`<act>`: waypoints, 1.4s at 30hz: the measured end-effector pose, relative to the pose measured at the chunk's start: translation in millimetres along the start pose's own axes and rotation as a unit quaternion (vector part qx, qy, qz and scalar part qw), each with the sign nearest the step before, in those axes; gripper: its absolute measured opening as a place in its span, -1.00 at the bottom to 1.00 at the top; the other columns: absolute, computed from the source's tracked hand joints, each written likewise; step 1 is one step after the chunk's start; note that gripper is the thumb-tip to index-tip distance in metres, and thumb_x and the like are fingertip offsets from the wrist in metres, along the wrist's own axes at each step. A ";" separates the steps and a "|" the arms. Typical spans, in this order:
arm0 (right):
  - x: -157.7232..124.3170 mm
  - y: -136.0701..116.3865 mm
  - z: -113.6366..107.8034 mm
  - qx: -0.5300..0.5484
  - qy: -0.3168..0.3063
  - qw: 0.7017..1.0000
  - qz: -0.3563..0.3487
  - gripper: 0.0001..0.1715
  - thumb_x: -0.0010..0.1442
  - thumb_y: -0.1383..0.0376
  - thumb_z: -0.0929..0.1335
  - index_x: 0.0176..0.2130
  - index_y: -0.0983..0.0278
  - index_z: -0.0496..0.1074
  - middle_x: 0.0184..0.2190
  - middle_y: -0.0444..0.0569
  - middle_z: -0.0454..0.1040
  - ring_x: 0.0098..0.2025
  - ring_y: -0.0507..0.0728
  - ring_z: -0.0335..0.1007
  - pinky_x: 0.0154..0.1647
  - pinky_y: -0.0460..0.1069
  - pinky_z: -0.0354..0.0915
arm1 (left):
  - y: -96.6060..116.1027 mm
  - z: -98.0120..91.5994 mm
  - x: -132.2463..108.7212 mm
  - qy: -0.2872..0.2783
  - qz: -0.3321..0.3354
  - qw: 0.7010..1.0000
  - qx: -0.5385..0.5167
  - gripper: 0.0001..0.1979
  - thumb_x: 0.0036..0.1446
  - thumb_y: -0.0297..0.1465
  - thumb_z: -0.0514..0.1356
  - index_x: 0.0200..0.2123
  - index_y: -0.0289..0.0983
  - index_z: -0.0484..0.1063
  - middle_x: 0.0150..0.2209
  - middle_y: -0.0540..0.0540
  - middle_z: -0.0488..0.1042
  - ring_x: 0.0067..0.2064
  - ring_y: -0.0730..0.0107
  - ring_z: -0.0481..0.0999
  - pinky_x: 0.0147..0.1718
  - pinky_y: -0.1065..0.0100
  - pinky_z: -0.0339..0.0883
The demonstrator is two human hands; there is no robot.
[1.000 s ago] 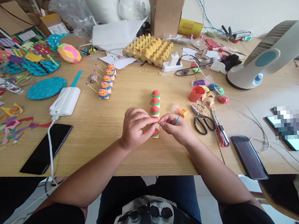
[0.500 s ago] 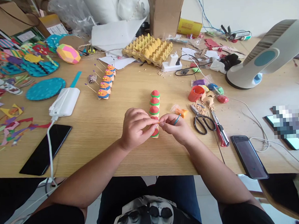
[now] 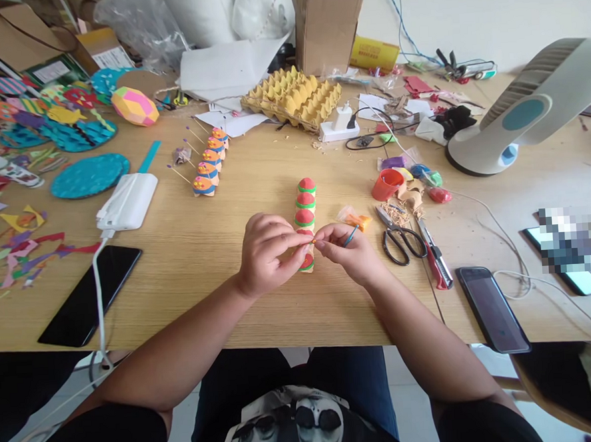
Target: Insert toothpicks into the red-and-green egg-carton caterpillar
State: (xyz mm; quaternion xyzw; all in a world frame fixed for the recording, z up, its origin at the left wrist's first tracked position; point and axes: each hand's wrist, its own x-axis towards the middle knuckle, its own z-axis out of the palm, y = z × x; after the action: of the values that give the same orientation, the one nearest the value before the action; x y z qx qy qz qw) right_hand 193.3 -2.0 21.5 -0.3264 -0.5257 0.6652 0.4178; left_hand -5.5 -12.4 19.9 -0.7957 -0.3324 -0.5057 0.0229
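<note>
A row of red-and-green egg-carton domes forms a caterpillar (image 3: 305, 204) on the wooden table (image 3: 260, 303). My left hand (image 3: 266, 253) and my right hand (image 3: 350, 249) meet over its near end, fingertips pinched together. Between them is a small orange bit I cannot make out. My right hand also pinches a thin blue-tipped stick (image 3: 350, 234). A little bag with orange pieces (image 3: 354, 217) lies just beyond my right hand.
Black scissors (image 3: 400, 236), a red utility knife (image 3: 438, 262) and a phone (image 3: 492, 310) lie right. A second caterpillar in orange and blue (image 3: 210, 161), a power bank (image 3: 128, 201) and a black phone (image 3: 90, 293) lie left. An egg carton (image 3: 292, 97) and a fan (image 3: 529, 110) stand behind.
</note>
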 end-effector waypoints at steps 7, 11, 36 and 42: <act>1.7 4.7 -1.9 0.043 0.030 0.998 0.029 -0.61 0.02 0.06 0.59 -0.31 0.26 0.52 -0.56 -0.22 0.32 -0.54 -0.06 0.03 -0.57 -0.08 -0.08 | 0.3 -1.0 -3.6 -0.023 0.005 1.000 0.007 -0.75 0.24 -0.38 0.20 -0.05 -0.09 0.60 -0.33 -0.01 0.61 -0.20 0.27 0.54 -0.12 0.16 0.32; 2.1 4.5 -1.9 0.047 0.028 0.998 0.032 -0.61 0.03 0.05 0.58 -0.32 0.25 0.51 -0.60 -0.26 0.26 -0.57 -0.07 -0.04 -0.58 -0.08 -0.13 | -0.1 -0.7 -4.9 -0.038 0.010 0.999 0.007 -0.70 0.25 -0.38 0.17 0.01 -0.09 0.58 -0.31 -0.02 0.63 -0.18 0.26 0.54 -0.10 0.15 0.31; 2.0 6.6 -1.7 0.047 0.018 0.999 0.016 -0.66 0.06 0.08 0.58 -0.31 0.26 0.54 -0.55 -0.22 0.34 -0.54 -0.07 0.03 -0.57 -0.09 -0.09 | -0.9 1.5 -6.2 -0.031 0.008 0.999 0.012 -0.71 0.24 -0.39 0.21 0.01 -0.11 0.57 -0.30 -0.02 0.62 -0.18 0.27 0.54 -0.10 0.17 0.32; 0.8 6.5 -0.3 0.049 0.010 0.998 0.033 -0.62 0.03 0.07 0.59 -0.31 0.27 0.53 -0.58 -0.24 0.33 -0.57 -0.08 0.01 -0.57 -0.09 -0.10 | -1.9 3.1 -5.2 -0.018 0.004 0.999 0.030 -0.77 0.22 -0.42 0.28 -0.05 -0.10 0.56 -0.32 0.02 0.62 -0.22 0.32 0.56 -0.13 0.21 0.34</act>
State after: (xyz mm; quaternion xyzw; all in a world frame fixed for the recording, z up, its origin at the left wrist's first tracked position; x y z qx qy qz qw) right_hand 191.8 -1.8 15.1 -0.3297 -0.4772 0.7004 0.4159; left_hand -5.5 -12.3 13.6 -0.8048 -0.3452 -0.4810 0.0429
